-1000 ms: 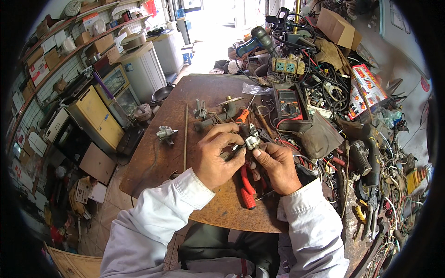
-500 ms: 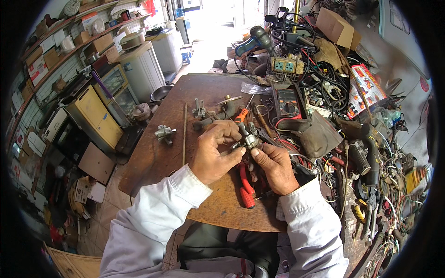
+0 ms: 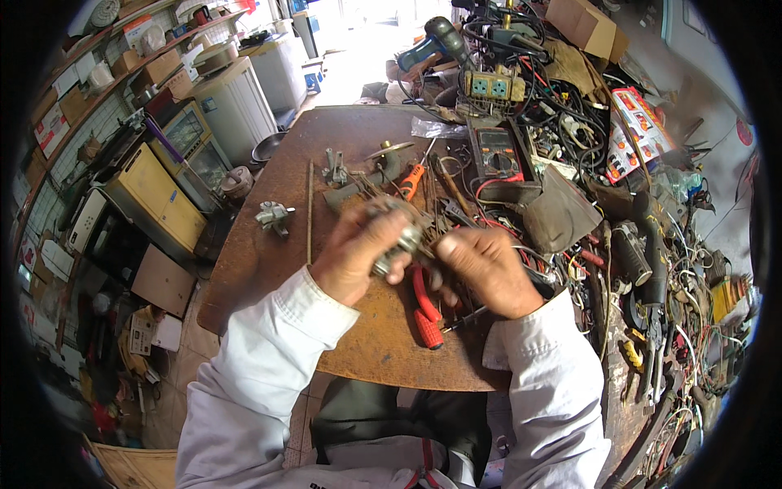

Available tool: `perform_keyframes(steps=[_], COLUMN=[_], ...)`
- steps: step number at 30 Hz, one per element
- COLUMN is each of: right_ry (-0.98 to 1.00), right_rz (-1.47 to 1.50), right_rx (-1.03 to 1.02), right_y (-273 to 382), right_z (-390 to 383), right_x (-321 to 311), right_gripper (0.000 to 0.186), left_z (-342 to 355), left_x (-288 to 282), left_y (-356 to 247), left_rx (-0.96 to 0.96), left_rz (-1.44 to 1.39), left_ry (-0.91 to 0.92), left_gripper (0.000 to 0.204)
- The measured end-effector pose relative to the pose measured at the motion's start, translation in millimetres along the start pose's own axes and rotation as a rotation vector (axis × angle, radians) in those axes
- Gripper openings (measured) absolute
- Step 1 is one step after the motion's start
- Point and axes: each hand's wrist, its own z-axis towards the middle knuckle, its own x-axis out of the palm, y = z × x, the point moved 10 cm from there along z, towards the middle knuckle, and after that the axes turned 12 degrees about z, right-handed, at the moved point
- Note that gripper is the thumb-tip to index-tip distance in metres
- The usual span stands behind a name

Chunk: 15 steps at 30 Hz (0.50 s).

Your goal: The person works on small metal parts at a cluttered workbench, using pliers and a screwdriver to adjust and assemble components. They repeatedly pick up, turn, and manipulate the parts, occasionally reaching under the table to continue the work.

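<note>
Brown, rust-stained round-edged desk (image 3: 269,269), bare along its left part, crowded toward the right. Above its middle, both hands: left hand (image 3: 358,253) closed around a small grey metal cylindrical part (image 3: 395,244), right hand (image 3: 489,269) curled just beside it, fingertips touching or nearly touching the same part; blurred, so exact grip of the right hand hard to tell. On the desk under the hands, red-handled pliers (image 3: 423,310). Near the left edge, a small grey metal fitting (image 3: 273,216), with a thin straight metal rod (image 3: 309,212) lying just beside it. Farther back, an orange-handled screwdriver (image 3: 411,181) and a dark multimeter with red and black leads (image 3: 497,155). Right side buried in a tangle of black cables and tools (image 3: 652,269); single items there hard to make out. At the far end, a blue and black power drill (image 3: 432,45) and a cardboard box (image 3: 582,24), partly cut off by the rim. Left of the desk, a yellow metal cabinet (image 3: 159,200), a white appliance (image 3: 236,94) and wall shelves with boxes (image 3: 73,90), bent by the lens. Lower part of the desk hidden by white sleeves (image 3: 269,359).
</note>
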Motion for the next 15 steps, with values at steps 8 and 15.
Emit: perform_keyframes(steps=[8,15], right_ry=[-0.628,-0.581], right_rz=[0.133,-0.304], right_rx=[-0.516,-0.393], right_y=[80,107], right_z=[-35,-72], right_x=[-110,-52], right_gripper=[0.040,0.026], left_z=[4,-3], left_x=[-48,-58], left_y=[-27,-28], left_rx=[0.121,0.098], left_rz=[-0.309,-0.254], left_ry=[-0.227,-0.309], left_gripper=[0.046,0.052])
